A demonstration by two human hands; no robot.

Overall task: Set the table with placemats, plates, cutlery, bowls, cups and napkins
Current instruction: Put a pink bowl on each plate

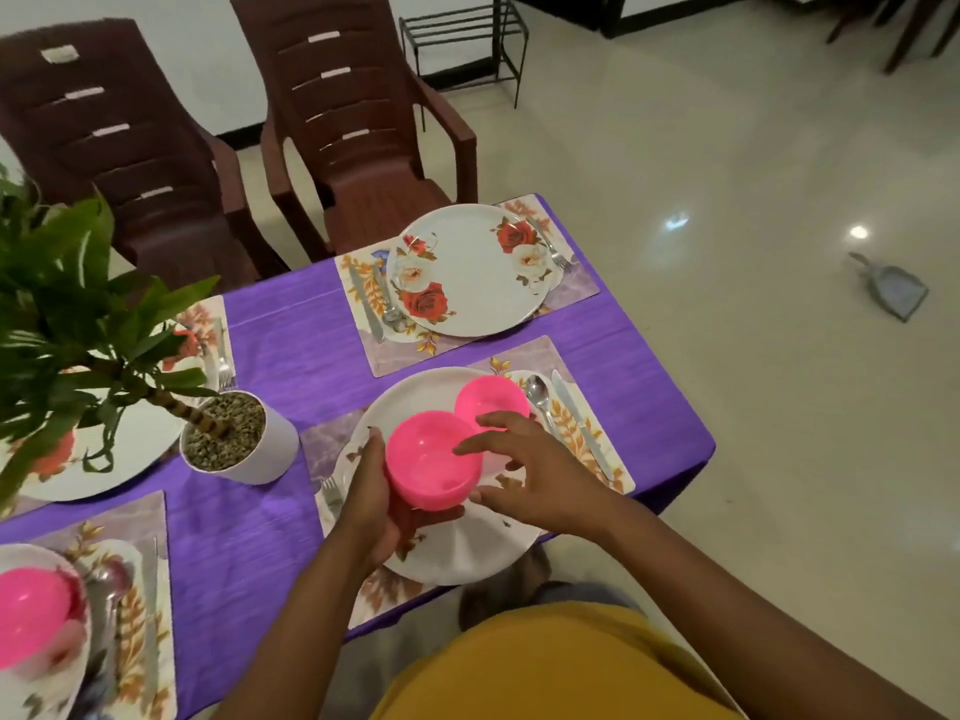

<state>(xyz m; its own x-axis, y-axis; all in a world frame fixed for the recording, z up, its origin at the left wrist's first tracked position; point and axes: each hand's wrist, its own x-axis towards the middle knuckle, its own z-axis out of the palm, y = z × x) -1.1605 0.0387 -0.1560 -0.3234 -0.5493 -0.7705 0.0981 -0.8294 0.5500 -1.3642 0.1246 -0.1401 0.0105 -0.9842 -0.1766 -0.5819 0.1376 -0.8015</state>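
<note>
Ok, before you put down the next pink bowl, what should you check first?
1. Left hand grips the pink bowl stack from below: ok.
2. Right hand has fingertips on the top bowl's rim, ready to lift it: ok.
3. Near plate already has a pink bowl on it: ok.
4. Far floral plate has no bowl yet: not ok.
5. Plate behind the potted plant has a bowl: cannot tell, leaves hide it.
6. How many bowls remain in the stack: cannot tell.

Dim indoor light, floor [727, 252] glare, perhaps slight edge blur.
</note>
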